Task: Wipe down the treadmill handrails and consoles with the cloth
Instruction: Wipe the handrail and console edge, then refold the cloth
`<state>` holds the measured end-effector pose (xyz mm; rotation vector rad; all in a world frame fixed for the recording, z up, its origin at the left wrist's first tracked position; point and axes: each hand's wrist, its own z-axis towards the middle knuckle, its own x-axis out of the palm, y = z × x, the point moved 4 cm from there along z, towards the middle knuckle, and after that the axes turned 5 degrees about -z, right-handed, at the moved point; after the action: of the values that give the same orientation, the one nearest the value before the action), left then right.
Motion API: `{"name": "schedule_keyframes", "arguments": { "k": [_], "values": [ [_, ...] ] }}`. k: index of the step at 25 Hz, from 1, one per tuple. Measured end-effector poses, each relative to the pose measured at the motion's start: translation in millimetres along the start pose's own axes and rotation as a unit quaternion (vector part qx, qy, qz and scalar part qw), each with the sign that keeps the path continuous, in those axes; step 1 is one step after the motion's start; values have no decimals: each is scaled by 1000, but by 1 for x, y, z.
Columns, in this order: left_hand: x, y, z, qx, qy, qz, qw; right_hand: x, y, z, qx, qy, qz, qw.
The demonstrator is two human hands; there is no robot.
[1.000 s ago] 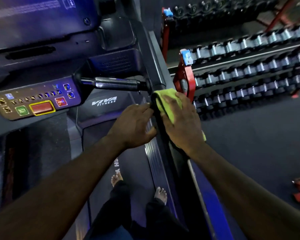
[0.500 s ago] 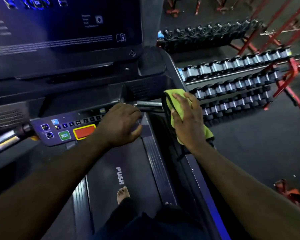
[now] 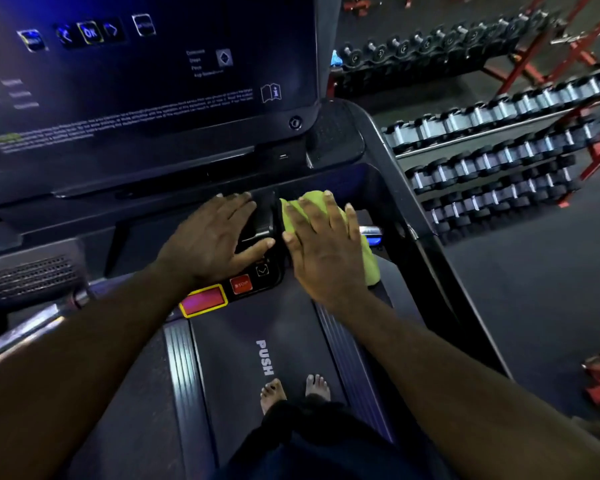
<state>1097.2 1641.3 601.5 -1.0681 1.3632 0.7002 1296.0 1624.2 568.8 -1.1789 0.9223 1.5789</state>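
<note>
The seemingly soft, light cloth point(image 3: 370, 263) is pressed under the flat right hand point(image 3: 323, 252); the left hand point(image 3: 212, 244) is laid flat on the console point(image 3: 262, 220).

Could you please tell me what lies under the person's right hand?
Under the right hand lies a yellow-green cloth, pressed flat by straight fingers onto the dark treadmill console. The surface beneath the cloth is hidden.

Soft yellow-green cloth point(image 3: 326, 216); glossy dark plastic console point(image 3: 153, 98); matt ribbed side rail point(image 3: 184, 368); shiny metal handrail point(image 3: 25, 327); chrome-ended dumbbells point(image 3: 492, 133).
</note>
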Motion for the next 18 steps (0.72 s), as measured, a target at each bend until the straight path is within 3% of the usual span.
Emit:
{"name": "schedule_keyframes", "arguments": {
  "k": [3, 6, 10, 11, 13, 15, 18],
  "values": [
    [11, 4, 10, -22, 40, -60, 997, 3, -15, 28, -20, 24, -9, 999],
    [12, 7, 12, -35, 75, -87, 993, -1, -11, 52, -21, 100, -35, 994],
    [16, 11, 14, -43, 90, -96, 990, 8, -17, 78, 26, 242, 38, 969],
    [17, 11, 15, -46, 89, -96, 990, 9, -17, 75, 25, 227, 32, 973],
    [15, 9, 14, -52, 94, -94, 990, 2, -11, 50, 25, 93, 11, 995],
    [14, 6, 13, -58, 97, -94, 989, 1, -6, 16, 30, 12, 6, 999],
    [15, 8, 13, -67, 101, -94, 988, 6, -10, 31, 10, 35, 4, 999]
  ]
}}
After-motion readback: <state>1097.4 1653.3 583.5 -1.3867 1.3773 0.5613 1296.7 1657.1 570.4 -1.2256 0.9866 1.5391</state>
